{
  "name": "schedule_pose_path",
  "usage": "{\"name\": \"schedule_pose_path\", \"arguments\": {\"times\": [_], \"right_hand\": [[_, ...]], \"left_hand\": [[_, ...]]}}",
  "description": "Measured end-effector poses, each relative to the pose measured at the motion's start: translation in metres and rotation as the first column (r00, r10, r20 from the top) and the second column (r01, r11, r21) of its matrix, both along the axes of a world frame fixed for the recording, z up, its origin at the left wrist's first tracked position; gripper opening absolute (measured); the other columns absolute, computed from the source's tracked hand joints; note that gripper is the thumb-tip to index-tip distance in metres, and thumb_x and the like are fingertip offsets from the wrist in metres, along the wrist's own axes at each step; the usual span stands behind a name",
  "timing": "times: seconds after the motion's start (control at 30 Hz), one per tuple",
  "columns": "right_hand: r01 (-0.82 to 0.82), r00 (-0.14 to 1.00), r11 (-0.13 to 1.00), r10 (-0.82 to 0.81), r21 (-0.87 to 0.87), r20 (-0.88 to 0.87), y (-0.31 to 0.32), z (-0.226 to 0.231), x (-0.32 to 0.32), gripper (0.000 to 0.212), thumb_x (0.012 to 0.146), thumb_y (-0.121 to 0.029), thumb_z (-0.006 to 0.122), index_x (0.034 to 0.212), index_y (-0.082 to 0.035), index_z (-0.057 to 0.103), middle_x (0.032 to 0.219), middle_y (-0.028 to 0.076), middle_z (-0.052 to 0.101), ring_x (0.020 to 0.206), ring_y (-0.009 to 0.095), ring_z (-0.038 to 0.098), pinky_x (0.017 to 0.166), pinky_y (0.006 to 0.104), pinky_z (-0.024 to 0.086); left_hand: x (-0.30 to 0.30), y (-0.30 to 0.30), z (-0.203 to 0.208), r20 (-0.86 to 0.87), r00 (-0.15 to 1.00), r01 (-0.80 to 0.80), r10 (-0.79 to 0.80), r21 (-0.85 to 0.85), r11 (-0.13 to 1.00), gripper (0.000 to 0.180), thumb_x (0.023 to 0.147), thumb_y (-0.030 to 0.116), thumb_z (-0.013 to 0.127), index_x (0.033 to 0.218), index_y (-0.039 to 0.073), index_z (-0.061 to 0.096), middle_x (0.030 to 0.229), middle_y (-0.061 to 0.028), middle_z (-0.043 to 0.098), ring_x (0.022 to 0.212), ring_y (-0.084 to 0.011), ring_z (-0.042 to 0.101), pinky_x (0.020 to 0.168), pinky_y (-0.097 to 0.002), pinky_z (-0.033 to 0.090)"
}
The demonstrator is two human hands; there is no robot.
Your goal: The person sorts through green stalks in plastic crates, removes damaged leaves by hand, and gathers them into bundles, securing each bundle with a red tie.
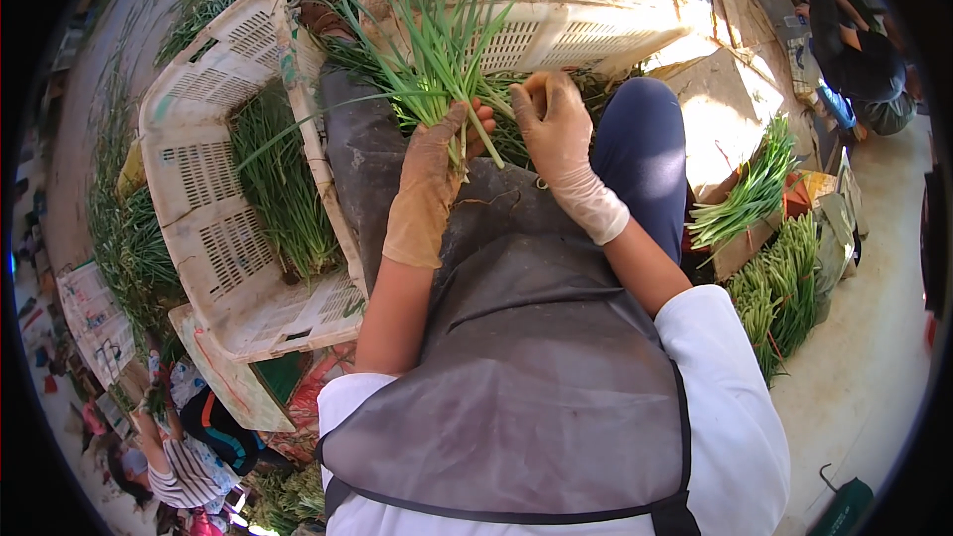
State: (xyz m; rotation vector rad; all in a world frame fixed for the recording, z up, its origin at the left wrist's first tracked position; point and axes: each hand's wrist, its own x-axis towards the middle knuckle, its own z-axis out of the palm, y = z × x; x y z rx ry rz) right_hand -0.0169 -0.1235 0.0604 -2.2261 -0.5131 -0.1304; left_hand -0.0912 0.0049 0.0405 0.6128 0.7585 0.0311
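My left hand [437, 159], in a thin dirty glove, is closed around a bunch of long green chives [437, 55]. Their leaves fan out upward and the pale stem ends poke out below the fingers. Just right of the bunch is my right hand [558, 129], gloved too, its fingers bent in toward the thumb. Whatever it may pinch is too small or hidden to make out. Both hands are over the dark apron [516, 357] on my lap. More loose greens lie behind and under the hands, partly hidden by them.
At left a white slatted crate [204, 164] lies tipped, with greens [283, 194] inside. Another pale crate [596, 30] stands ahead. Bundled greens [749, 189] lie at right by cardboard [715, 99]. Other people [189, 471] sit at lower left and upper right.
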Motion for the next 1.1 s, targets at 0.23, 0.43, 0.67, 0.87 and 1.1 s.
{"name": "schedule_pose_path", "arguments": {"times": [0.23, 0.43, 0.67, 0.87, 1.1], "right_hand": [[-0.234, 0.846, 0.971, 0.175, -0.055, -0.504, 0.005, -0.049, 0.043, 0.028, 0.088, -0.027, 0.055, 0.100, -0.003, 0.065, 0.066, 0.003, 0.062, 0.061, 0.023, 0.059, 0.059, 0.0352, 0.047], [-0.312, 0.936, 0.355, -0.046, -0.881, -0.350, -0.003, -0.117, 0.084, 0.032, 0.085, -0.029, 0.055, 0.104, -0.005, 0.066, 0.101, 0.014, 0.067, 0.092, 0.029, 0.065, 0.080, 0.0375, 0.051], [-0.538, 0.304, 0.744, 0.610, 0.396, -0.732, 0.050, 0.061, 0.039, 0.040, 0.087, -0.030, 0.053, 0.109, 0.003, 0.053, 0.091, 0.012, 0.066, 0.068, 0.021, 0.063, 0.075, 0.0353, 0.051], [-0.319, 0.745, 0.946, 0.215, -0.054, -0.631, 0.037, -0.022, 0.049, 0.033, 0.077, -0.026, 0.058, 0.091, 0.004, 0.057, 0.078, 0.020, 0.063, 0.076, 0.034, 0.063, 0.071, 0.0406, 0.049], [-0.358, 0.932, 0.818, 0.285, -0.449, -0.224, 0.044, 0.039, -0.032, 0.034, 0.083, -0.025, 0.059, 0.104, -0.001, 0.048, 0.072, 0.016, 0.063, 0.069, 0.036, 0.063, 0.060, 0.0425, 0.049]], "left_hand": [[-0.023, 0.029, 0.031, 0.185, 0.981, 0.049, -0.056, 0.046, 0.998, 0.025, 0.088, 0.020, 0.061, 0.101, -0.001, 0.055, 0.069, -0.0012, 0.054, 0.048, -0.0057, 0.041, 0.042, -0.0181, 0.032], [-0.023, 0.045, 0.113, 0.455, 0.884, -0.237, 0.105, 0.243, 0.940, 0.039, 0.088, 0.018, 0.062, 0.116, -0.006, 0.049, 0.075, -0.0040, 0.051, 0.056, -0.0058, 0.043, 0.044, -0.0179, 0.037], [0.012, 0.022, 0.041, 0.158, 0.946, 0.216, -0.282, 0.342, 0.915, 0.029, 0.088, 0.019, 0.056, 0.108, -0.002, 0.051, 0.071, -0.0053, 0.056, 0.053, -0.0131, 0.053, 0.044, -0.0239, 0.040], [0.013, 0.009, -0.003, -0.130, 0.810, 0.569, -0.572, 0.411, 0.713, 0.034, 0.083, 0.037, 0.059, 0.097, 0.006, 0.059, 0.087, -0.0065, 0.064, 0.078, -0.0172, 0.062, 0.068, -0.0276, 0.048], [0.044, 0.059, 0.037, 0.171, 0.973, -0.161, 0.157, 0.010, 0.987, 0.023, 0.093, 0.024, 0.052, 0.099, 0.002, 0.054, 0.057, 0.0027, 0.045, 0.050, -0.0085, 0.043, 0.058, -0.0268, 0.045]]}}
